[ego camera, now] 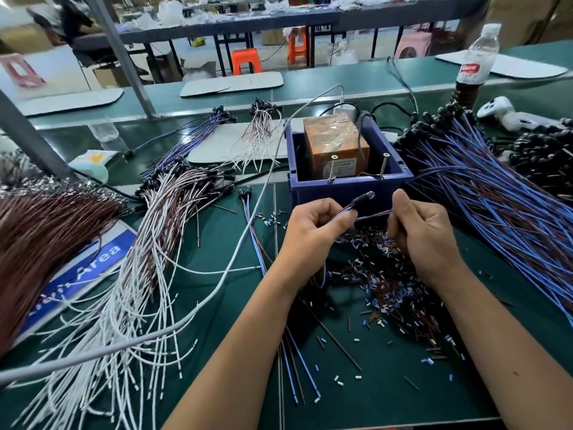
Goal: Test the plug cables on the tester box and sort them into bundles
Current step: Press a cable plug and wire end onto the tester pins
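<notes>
Plug cable (361,202) pinched by both hands' fingers (347,218) above the littered green bench (223,249).

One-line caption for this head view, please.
Both hands, left and right, pinch a blue-and-brown plug cable before the blue tester box, between sorted bundles.

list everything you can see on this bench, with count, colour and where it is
plug cable: one, blue and brown leads, held between both hands
tester box: one, orange, inside the tray
tray: one, blue, centre
screws: two, brass, upright on the tray's front rim
blue-brown bundle: many cables, right
white-brown bundle: many cables, left of centre
brown bundle: many, far left
insulation offcuts: many, mixed colours, under the hands
bottle: one, clear, red label, far right
left hand: pinches the cable near its plug
right hand: pinches the cable's leads
</notes>
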